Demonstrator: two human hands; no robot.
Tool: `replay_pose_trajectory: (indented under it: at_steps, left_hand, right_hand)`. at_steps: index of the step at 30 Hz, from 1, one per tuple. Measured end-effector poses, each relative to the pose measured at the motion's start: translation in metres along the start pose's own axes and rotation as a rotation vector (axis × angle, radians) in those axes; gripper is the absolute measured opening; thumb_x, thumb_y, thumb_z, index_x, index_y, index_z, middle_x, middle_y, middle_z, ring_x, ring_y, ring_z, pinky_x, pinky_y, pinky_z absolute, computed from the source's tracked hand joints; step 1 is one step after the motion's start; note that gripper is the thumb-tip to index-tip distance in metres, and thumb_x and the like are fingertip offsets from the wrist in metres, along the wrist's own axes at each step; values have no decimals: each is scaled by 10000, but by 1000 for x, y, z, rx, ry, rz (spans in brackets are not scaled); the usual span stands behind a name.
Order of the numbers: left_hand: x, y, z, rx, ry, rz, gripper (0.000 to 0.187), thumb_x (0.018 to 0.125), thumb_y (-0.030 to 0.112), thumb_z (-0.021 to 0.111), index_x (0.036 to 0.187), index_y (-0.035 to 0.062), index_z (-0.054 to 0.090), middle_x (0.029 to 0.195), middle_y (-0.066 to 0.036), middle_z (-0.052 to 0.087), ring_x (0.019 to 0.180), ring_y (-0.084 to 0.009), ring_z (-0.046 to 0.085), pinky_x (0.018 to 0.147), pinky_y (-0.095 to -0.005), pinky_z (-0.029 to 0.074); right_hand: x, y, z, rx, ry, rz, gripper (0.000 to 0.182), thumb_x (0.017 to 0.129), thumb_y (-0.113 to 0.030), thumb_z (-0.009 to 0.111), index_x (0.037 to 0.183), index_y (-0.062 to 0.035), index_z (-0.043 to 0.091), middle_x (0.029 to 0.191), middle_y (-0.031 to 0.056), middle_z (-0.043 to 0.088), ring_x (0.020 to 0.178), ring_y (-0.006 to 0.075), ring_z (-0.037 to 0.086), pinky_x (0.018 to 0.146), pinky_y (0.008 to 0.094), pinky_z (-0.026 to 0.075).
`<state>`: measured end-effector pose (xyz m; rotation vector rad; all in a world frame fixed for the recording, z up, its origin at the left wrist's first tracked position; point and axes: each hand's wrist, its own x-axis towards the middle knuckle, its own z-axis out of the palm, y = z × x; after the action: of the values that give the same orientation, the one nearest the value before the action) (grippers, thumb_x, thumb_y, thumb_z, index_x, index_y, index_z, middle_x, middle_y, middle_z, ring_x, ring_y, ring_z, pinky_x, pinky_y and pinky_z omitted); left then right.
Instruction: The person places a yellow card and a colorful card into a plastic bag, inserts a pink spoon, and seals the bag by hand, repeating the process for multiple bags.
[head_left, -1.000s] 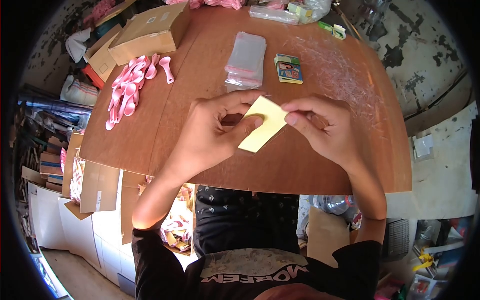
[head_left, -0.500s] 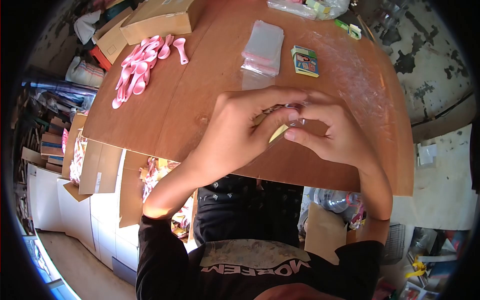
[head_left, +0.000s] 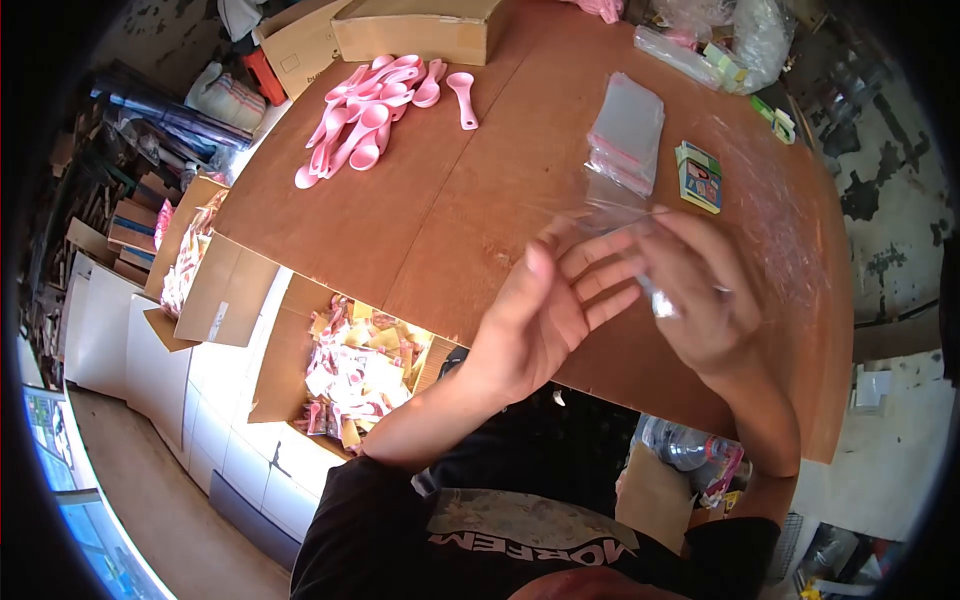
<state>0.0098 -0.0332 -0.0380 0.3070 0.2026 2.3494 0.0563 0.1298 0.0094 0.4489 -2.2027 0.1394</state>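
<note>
My left hand (head_left: 555, 315) is over the table's near edge, palm up, its fingers apart and nothing gripped. Close beside it, my right hand (head_left: 705, 290) is smeared by motion, with its fingers bent around thin clear plastic film (head_left: 615, 216). Glints of plastic show by its fingers, though the film's full shape is hard to make out. Just beyond the hands lie a stack of clear plastic bags (head_left: 627, 130) and a small stack of printed cards (head_left: 698, 177). A pile of pink spoons (head_left: 365, 115) lies farther left, with one pink spoon (head_left: 463, 100) apart from it.
Below the table's left edge stands an open carton (head_left: 280, 350) full of small packets (head_left: 365, 370). Another open carton (head_left: 225, 285) is farther left. A closed cardboard box (head_left: 415, 32) sits at the table's back, and a green cutter (head_left: 775, 120) lies far right.
My hands have come apart from around a small packet with a yellow edge, which no longer shows in them. My left hand has opened. The view has swung left, showing more of the packet-filled carton.
</note>
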Motion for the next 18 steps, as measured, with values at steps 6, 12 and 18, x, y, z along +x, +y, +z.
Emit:
replay_pose_trajectory:
  at_steps: [6,12,18]
  left_hand:
    - [4,57,-29,35,247,189,354,956,302,509,1118,-12,512,1046,-149,624,1008,-248,601,877,-366,498]
    - [-3,97,-58,-20,358,557,257,960,130,476,1150,-40,500,1117,-187,605,1053,-293,592,930,-396,492]
    - [2,117,-58,81,464,801,392,968,165,476,1285,-58,415,1249,-210,532,1140,-307,544,955,-435,475]
  right_hand:
    - [7,-28,58,-24,-168,-402,220,839,-160,616,1017,-48,682,1120,81,629,947,227,608,755,354,532]
    - [28,-9,112,265,9,-516,193,775,-93,650,964,-54,665,1088,89,629,905,223,622,763,327,540]
    - [72,41,210,352,-119,98,209,798,-121,648,985,-30,656,1019,128,613,863,315,574,801,395,465]
